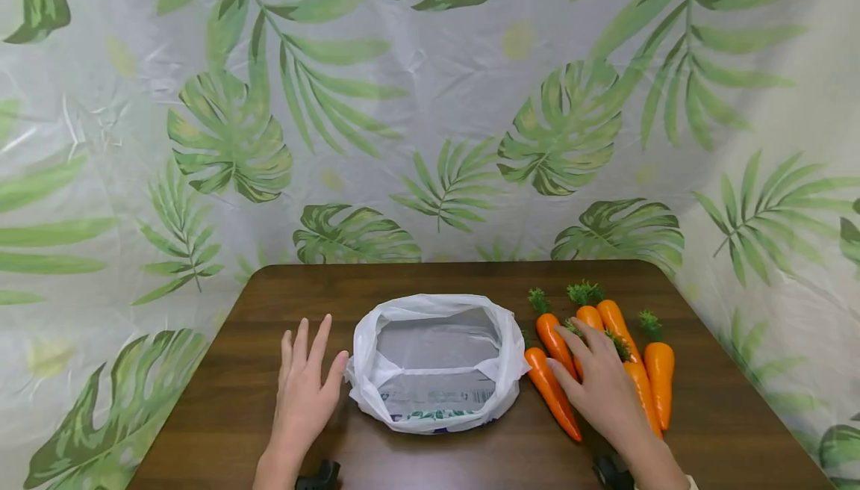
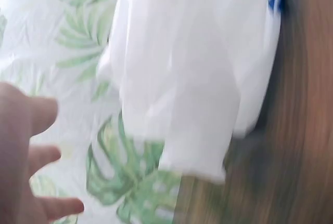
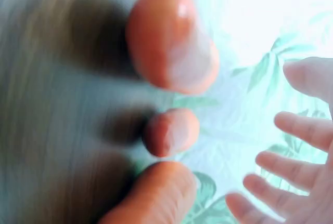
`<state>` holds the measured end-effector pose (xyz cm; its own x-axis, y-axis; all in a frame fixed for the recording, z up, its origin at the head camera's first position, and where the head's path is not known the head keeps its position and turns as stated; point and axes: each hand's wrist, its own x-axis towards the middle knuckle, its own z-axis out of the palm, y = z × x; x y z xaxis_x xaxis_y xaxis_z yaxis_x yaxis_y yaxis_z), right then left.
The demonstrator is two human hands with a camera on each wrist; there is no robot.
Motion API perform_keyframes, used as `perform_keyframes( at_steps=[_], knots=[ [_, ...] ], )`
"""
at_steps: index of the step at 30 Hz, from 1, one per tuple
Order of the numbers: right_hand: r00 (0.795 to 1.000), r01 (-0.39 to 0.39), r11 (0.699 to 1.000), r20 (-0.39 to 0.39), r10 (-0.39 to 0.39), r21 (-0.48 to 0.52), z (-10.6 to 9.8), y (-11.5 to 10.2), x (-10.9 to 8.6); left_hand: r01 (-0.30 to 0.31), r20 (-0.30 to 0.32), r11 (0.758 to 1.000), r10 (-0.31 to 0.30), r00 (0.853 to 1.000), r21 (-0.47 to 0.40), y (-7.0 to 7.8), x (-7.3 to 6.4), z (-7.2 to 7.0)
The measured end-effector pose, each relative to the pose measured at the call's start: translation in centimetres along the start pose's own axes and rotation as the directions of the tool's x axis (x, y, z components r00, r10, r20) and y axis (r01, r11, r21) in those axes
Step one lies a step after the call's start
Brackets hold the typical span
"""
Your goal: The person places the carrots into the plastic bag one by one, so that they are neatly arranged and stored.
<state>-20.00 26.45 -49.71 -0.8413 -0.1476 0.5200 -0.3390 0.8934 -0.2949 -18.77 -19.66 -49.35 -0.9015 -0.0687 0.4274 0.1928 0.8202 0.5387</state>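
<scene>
A white plastic bag stands with its mouth wide open and its rim folded outward. Beside its left side my left hand is raised, fingers spread and holding nothing. In the left wrist view the side of the bag hangs close by the fingers. Several orange carrots with green tufted tops lie to the right of the bag. Over them my right hand hovers with loosely spread fingers, partly hiding some carrots. The right wrist view shows blurred carrot ends apart from the fingers.
The dark wooden table has rounded far corners. A leaf-patterned curtain hangs right behind it. A black wrist strap shows at the left wrist, and another at the right.
</scene>
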Motion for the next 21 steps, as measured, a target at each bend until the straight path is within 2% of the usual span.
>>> perform_keyframes(
  at_steps=[5,7,10,15,21],
  knots=[
    [0.999,-0.016,0.997,0.03,0.014,0.071,0.3,-0.8,-0.3,0.01,-0.091,0.977,-0.03,0.995,-0.212,1.2,-0.2,0.6],
    [0.998,-0.029,0.997,0.058,0.025,0.075,0.5,-1.0,-0.4,0.015,-0.1,0.962,-0.044,0.994,-0.273,1.5,-0.3,0.8],
    [0.994,-0.05,0.996,0.096,0.042,0.079,0.6,-1.3,-0.5,0.037,-0.078,0.937,-0.068,0.995,-0.346,2.0,-0.5,1.1],
    [0.986,-0.081,0.995,0.151,0.072,0.057,0.9,-1.8,-0.9,0.066,-0.037,0.921,-0.087,0.996,-0.385,2.6,-0.9,1.7],
    [0.966,-0.13,0.991,0.228,0.122,0.023,1.1,-2.0,-0.7,0.011,-0.063,0.94,-0.034,0.997,-0.34,2.8,-1.1,2.7]
  ],
)
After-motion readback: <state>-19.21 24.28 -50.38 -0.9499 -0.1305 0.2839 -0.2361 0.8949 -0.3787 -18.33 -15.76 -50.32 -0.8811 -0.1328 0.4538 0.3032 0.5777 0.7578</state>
